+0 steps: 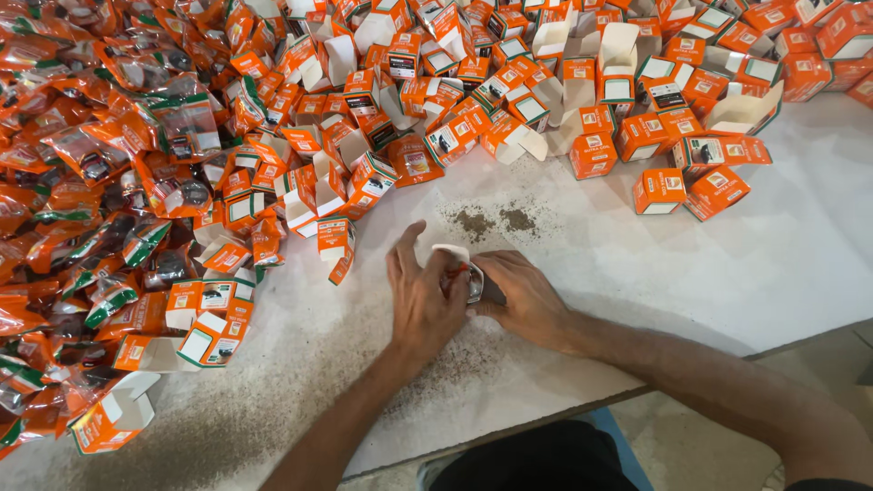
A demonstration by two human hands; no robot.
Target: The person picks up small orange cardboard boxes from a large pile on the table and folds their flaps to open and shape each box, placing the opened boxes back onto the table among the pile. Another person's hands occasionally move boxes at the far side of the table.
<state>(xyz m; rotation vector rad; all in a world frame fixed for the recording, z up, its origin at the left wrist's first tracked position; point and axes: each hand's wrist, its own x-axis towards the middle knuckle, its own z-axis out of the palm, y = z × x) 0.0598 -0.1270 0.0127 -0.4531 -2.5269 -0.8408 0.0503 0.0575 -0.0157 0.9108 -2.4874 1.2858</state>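
- Head view: two bare hands are seen pressed together over a white table (746, 264), with a small carton (452, 254) and a plastic-wrapped metal part (473, 282) caught between them near the table's front edge.
- The left hand (426, 295) is laid palm-down, its fingers curled over the near side of the carton and its thumb raised toward the heap behind; it is closed on the carton.
- The right hand (520, 293) is cupped against the other side, its fingers wrapped about the wrapped part, of which a shiny rim and a scrap of orange film are shown between the two hands.
- Only the white top flap of the carton is left visible above the knuckles; the rest is hidden by the hands.
- Two dark smudges of grit (496, 221) are marked on the table just beyond the hands, and a finer scatter is spread under the wrists.
- A deep heap of orange plastic packets (100, 155) is piled along the left side, each packet holding a dark round part.
- Orange-and-white boxes (509, 100) are strewn across the far side of the table, many with flaps open, some lying closed.
- Two closed boxes (688, 189) are set apart at the right, well away from the hands.
- An open box (114, 420) is seen lying at the lower left, near the table's edge.
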